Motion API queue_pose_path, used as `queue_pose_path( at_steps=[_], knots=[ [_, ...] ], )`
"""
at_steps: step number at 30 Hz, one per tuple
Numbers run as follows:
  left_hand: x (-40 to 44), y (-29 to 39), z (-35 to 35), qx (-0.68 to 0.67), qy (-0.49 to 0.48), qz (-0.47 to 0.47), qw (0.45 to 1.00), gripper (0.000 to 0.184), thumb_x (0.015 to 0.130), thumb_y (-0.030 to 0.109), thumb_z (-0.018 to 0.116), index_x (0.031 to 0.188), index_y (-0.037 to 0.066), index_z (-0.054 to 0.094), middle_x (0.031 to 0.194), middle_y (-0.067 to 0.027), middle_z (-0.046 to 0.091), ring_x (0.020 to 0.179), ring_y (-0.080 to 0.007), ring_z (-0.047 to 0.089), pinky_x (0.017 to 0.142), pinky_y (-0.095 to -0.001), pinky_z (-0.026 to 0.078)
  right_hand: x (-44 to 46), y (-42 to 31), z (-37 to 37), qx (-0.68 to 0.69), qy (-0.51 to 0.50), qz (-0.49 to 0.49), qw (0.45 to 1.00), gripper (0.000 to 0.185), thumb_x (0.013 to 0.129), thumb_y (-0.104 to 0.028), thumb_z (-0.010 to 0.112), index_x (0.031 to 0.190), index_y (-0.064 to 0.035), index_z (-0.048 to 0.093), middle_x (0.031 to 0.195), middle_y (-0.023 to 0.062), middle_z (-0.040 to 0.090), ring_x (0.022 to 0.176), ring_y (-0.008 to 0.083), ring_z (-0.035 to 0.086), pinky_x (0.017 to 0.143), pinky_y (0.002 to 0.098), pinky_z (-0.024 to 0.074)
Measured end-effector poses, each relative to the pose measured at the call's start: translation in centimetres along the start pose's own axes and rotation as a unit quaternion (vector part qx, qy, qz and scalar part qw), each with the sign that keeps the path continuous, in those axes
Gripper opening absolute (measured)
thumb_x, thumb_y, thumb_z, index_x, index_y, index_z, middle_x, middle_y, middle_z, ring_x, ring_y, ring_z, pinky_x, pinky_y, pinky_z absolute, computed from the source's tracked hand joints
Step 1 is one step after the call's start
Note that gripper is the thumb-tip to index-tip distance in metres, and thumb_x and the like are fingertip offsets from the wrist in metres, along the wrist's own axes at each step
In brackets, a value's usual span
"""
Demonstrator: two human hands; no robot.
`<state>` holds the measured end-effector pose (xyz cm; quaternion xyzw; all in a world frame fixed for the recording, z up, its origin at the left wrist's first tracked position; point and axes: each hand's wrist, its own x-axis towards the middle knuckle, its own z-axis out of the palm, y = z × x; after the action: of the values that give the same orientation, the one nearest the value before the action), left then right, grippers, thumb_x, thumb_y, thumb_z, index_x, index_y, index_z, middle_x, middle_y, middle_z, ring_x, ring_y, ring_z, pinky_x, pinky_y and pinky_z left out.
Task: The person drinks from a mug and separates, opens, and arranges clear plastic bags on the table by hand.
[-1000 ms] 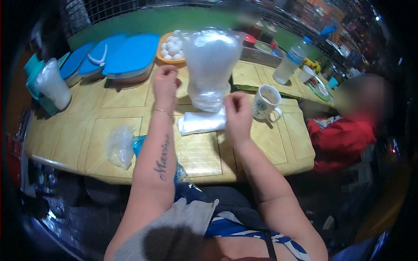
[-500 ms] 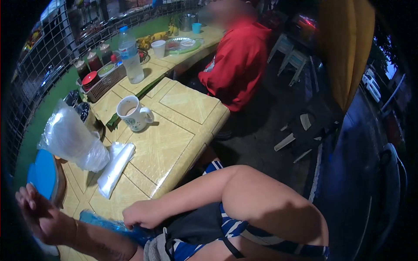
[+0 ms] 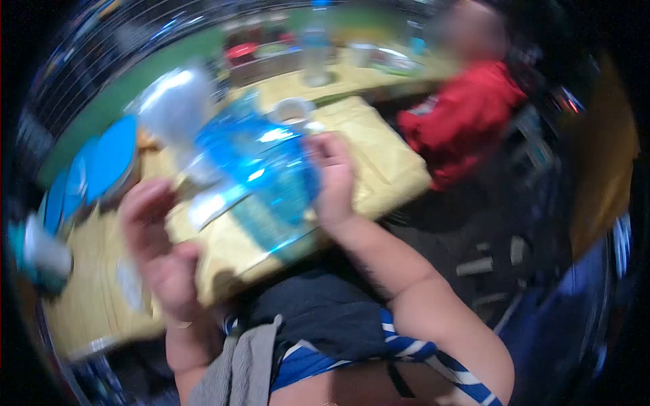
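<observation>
A translucent blue plastic bag (image 3: 267, 166) is spread above the table, blurred by motion. My right hand (image 3: 335, 183) grips it at its right edge with the fingers curled. On the other side, my left hand (image 3: 162, 250) is raised with thumb and fingers apart and nothing in it. Behind the blue bag, a white mug (image 3: 293, 108) shows only in part. A bundle of clear plastic (image 3: 176, 101) stands behind it to the left, and a folded strip of white plastic (image 3: 213, 206) lies below that on the table.
Blue-lidded containers (image 3: 112, 162) line the left side. A condiment basket (image 3: 264, 68) and a water bottle (image 3: 315, 51) stand at the back. A person in a red jacket (image 3: 467, 122) sits to the right by the yellow table (image 3: 393, 169).
My right hand has lifted the blue bag from the table's near edge up over the table. My left hand has moved right. The view has swung left.
</observation>
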<state>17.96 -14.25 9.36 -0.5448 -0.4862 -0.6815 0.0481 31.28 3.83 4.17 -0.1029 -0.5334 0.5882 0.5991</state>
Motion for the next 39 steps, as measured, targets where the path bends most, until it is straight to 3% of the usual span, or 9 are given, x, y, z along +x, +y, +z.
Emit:
queue_pose_path(
  at_steps=[7,9,17,19,23,26,30,34,39],
  knots=[
    [-2.2,0.0,3.0,0.091,-0.086,-0.001,0.992,0.073,0.066,0.029,0.085,0.122,-0.001,0.049,0.117,-0.0196,0.053,0.107,-0.0351,0.055,0.091,-0.0404,0.046,-1.8,0.7,2.2,-0.025,-0.028,-0.056,0.998,0.017,0.094,-0.016,0.064,0.083,-0.0055,0.057,0.08,-0.0023,0.057,0.071,0.0036,0.049,0.064,0.0195,0.0405],
    [-2.6,0.0,2.9,0.144,-0.119,-0.07,0.98,0.076,0.066,0.022,0.086,0.127,0.003,0.045,0.12,-0.0151,0.053,0.114,-0.0253,0.054,0.093,-0.035,0.044,-2.6,1.9,2.6,-0.039,-0.059,-0.065,0.995,0.016,0.094,-0.016,0.065,0.084,-0.0054,0.059,0.079,-0.0026,0.057,0.071,0.004,0.049,0.064,0.02,0.0404],
    [-4.7,-3.6,-0.7,0.185,-0.071,-0.173,0.965,0.025,0.067,0.007,0.072,0.089,0.001,0.059,0.085,-0.0087,0.065,0.081,-0.023,0.063,0.076,-0.0323,0.05,-3.7,1.6,3.4,0.126,-0.187,0.151,0.962,0.042,0.072,-0.039,0.083,0.083,-0.0063,0.059,0.077,-0.0028,0.056,0.072,0.0084,0.052,0.066,0.0235,0.0424],
    [-4.3,-3.3,-4.1,0.104,-0.128,-0.211,0.963,0.028,0.067,0.008,0.073,0.091,0.002,0.06,0.086,-0.0082,0.065,0.082,-0.0236,0.064,0.077,-0.032,0.05,-4.1,1.7,2.6,0.102,-0.272,0.17,0.942,0.035,0.072,-0.03,0.084,0.081,-0.0055,0.06,0.079,-0.0014,0.057,0.073,0.0104,0.054,0.068,0.0242,0.0434],
    [-3.8,-0.8,-10.3,0.251,-0.174,-0.178,0.935,0.053,0.06,0.029,0.087,0.107,0.013,0.067,0.141,-0.0189,0.043,0.127,-0.0351,0.043,0.104,-0.0433,0.037,-2.1,1.9,1.5,0.012,-0.56,0.094,0.823,0.028,0.064,0.012,0.06,0.086,-0.003,0.07,0.103,0.0138,0.06,0.088,0.0216,0.059,0.074,0.0303,0.0475],
    [-2.9,-2.8,-16.2,0.706,0.017,-0.158,0.69,0.054,0.068,0.037,0.081,0.118,0.025,0.066,0.148,-0.0179,0.035,0.131,-0.0405,0.036,0.107,-0.0505,0.032,-3.1,1.1,3.6,-0.286,-0.546,-0.033,0.787,0.041,0.066,0.015,0.056,0.099,-0.0044,0.07,0.119,0.0184,0.056,0.101,0.0307,0.059,0.084,0.0348,0.0494],
    [-5.4,-8.3,-24.6,0.7,0.044,-0.411,0.583,0.046,0.08,0.035,0.07,0.124,0.024,0.062,0.146,-0.0163,0.041,0.125,-0.0397,0.046,0.101,-0.0513,0.04,-3.8,2.8,3.8,-0.288,-0.543,-0.047,0.787,0.051,0.073,0.013,0.054,0.119,-0.0055,0.061,0.13,0.0214,0.051,0.119,0.0381,0.053,0.099,0.0401,0.0445],
    [-8.8,-11.9,-28.3,0.695,0.004,-0.37,0.616,0.033,0.083,0.019,0.066,0.114,0.009,0.065,0.097,-0.0193,0.068,0.089,-0.0307,0.066,0.085,-0.0408,0.051,-4.2,2.1,4.0,-0.246,-0.502,-0.026,0.829,0.052,0.082,0.0,0.062,0.133,-0.0062,0.051,0.134,0.0249,0.047,0.121,0.0396,0.051,0.099,0.0398,0.0439],
    [-6.7,-7.7,-19.8,0.302,0.24,-0.279,0.88,0.018,0.087,0.007,0.059,0.1,-0.002,0.066,0.085,-0.0094,0.068,0.076,-0.0175,0.064,0.069,-0.028,0.052,-3.8,1.8,5.0,-0.253,-0.443,-0.019,0.86,0.06,0.081,-0.012,0.067,0.136,-0.0032,0.046,0.134,0.0298,0.043,0.122,0.0441,0.047,0.102,0.0413,0.0406]
  ],
)
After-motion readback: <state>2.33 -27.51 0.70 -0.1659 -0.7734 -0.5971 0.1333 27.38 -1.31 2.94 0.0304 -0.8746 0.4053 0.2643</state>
